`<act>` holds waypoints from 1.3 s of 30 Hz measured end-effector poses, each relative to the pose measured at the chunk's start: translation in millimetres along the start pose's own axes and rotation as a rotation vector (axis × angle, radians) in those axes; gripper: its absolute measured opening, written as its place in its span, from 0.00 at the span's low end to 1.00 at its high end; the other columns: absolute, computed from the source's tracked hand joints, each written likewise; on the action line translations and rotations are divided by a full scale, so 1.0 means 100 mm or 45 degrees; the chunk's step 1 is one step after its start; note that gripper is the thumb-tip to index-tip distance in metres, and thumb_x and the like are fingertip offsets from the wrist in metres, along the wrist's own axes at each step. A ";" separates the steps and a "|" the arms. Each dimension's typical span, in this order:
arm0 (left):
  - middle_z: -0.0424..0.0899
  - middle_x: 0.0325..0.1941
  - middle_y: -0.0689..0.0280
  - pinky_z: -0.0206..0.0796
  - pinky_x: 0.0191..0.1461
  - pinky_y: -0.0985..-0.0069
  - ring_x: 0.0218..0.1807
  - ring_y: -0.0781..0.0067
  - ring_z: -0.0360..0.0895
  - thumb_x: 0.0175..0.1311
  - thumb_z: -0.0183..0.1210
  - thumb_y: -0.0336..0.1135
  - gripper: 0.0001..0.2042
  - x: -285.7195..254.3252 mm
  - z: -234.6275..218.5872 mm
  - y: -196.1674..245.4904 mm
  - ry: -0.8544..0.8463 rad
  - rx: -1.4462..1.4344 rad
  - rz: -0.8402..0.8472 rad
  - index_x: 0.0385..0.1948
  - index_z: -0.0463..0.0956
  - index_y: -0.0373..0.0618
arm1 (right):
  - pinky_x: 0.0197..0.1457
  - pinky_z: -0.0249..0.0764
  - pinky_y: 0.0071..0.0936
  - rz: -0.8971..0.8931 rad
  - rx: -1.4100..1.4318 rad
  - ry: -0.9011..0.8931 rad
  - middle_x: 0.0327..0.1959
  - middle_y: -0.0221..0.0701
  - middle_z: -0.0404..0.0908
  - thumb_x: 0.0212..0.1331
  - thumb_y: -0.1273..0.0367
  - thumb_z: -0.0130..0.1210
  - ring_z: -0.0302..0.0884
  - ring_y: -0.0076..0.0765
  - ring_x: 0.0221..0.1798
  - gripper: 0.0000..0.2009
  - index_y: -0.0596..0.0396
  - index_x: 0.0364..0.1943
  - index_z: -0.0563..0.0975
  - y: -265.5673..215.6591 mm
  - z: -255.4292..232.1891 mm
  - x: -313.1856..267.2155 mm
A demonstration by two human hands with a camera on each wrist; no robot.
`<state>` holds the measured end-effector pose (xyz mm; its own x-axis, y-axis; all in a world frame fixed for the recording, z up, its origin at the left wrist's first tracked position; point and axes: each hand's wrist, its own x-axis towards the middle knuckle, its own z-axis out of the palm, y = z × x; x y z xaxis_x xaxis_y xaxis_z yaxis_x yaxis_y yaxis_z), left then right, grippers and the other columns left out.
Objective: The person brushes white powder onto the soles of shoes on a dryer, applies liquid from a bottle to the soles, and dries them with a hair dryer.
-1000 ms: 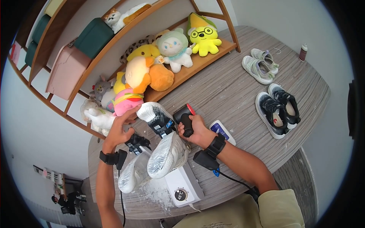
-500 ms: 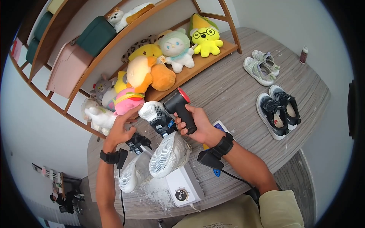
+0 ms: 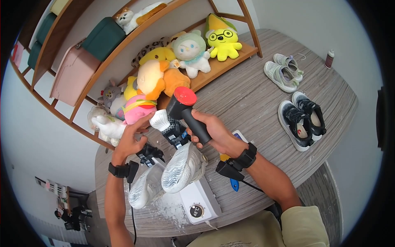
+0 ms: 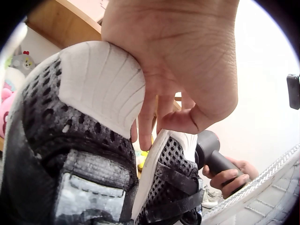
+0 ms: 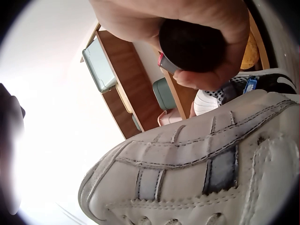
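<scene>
My right hand (image 3: 216, 133) grips the handle of a black hair dryer (image 3: 193, 123) with a red end, held above the shoes. Its barrel overlaps the toe of a black-and-white shoe (image 3: 175, 133). My left hand (image 3: 131, 144) reaches to the toes of the black-and-white pair, its fingers loosely extended. In the left wrist view its palm lies right at the white toe of the nearer shoe (image 4: 101, 89), which partly hides the fingers. Two white shoes (image 3: 177, 171) stand sole-out in front, on a white drying unit (image 3: 199, 206) with a 48°C display.
Plush toys (image 3: 152, 82) fill the wooden shelf (image 3: 242, 51) behind. On the right of the table lie black shoes (image 3: 298, 121) and pale shoes (image 3: 284, 74), with a small bottle (image 3: 329, 59) farther back. A blue-handled brush (image 3: 234, 184) and white flakes (image 3: 170, 210) lie near the unit.
My right hand has raised the hair dryer from low beside the shoe and tilted it, so its red end now faces up toward the head camera. My left hand has stayed in place.
</scene>
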<state>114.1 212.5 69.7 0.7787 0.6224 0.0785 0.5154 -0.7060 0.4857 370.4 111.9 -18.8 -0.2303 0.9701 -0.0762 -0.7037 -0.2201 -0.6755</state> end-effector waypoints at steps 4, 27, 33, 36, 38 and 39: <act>0.74 0.63 0.59 0.71 0.60 0.66 0.58 0.57 0.76 0.41 0.45 0.16 0.41 0.00 0.00 0.01 0.000 0.012 -0.006 0.67 0.63 0.51 | 0.18 0.70 0.20 -0.079 -0.137 -0.005 0.26 0.27 0.74 0.72 0.54 0.41 0.71 0.20 0.20 0.18 0.55 0.45 0.72 0.01 0.03 -0.01; 0.78 0.58 0.56 0.71 0.57 0.68 0.54 0.58 0.78 0.37 0.45 0.17 0.41 0.00 0.03 0.03 0.064 0.009 -0.001 0.66 0.64 0.46 | 0.18 0.64 0.14 -0.219 -0.425 -0.087 0.30 0.25 0.77 0.67 0.58 0.50 0.69 0.14 0.24 0.17 0.58 0.48 0.72 0.03 0.09 -0.02; 0.78 0.59 0.56 0.71 0.57 0.68 0.54 0.58 0.79 0.36 0.45 0.18 0.41 0.01 0.03 0.01 0.063 0.012 0.012 0.66 0.64 0.47 | 0.20 0.66 0.16 -0.325 -0.389 -0.030 0.33 0.28 0.79 0.68 0.60 0.50 0.70 0.16 0.25 0.17 0.58 0.52 0.71 0.09 0.10 0.03; 0.75 0.62 0.58 0.70 0.60 0.66 0.59 0.58 0.76 0.39 0.46 0.17 0.41 0.00 0.01 0.00 0.016 0.017 -0.010 0.67 0.63 0.49 | 0.24 0.68 0.18 -0.402 -0.396 0.033 0.33 0.30 0.79 0.69 0.60 0.49 0.71 0.18 0.28 0.16 0.59 0.50 0.72 0.12 0.07 0.08; 0.73 0.64 0.59 0.70 0.61 0.65 0.61 0.57 0.75 0.41 0.46 0.17 0.40 0.00 0.00 -0.01 -0.009 0.019 -0.019 0.67 0.63 0.50 | 0.28 0.71 0.22 -0.436 -0.502 0.121 0.33 0.32 0.78 0.69 0.61 0.48 0.72 0.21 0.29 0.16 0.61 0.48 0.73 0.11 0.04 0.08; 0.73 0.64 0.59 0.70 0.61 0.65 0.60 0.57 0.75 0.41 0.46 0.17 0.40 0.00 0.00 -0.01 -0.011 0.019 -0.017 0.67 0.63 0.50 | 0.30 0.72 0.25 -0.495 -0.621 0.166 0.33 0.35 0.78 0.68 0.61 0.48 0.73 0.26 0.31 0.16 0.62 0.47 0.73 0.12 0.02 0.08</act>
<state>113.6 212.9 69.6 0.7749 0.6287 0.0649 0.5308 -0.7030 0.4733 358.8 117.2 -25.6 0.0854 0.9810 0.1740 -0.3252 0.1925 -0.9258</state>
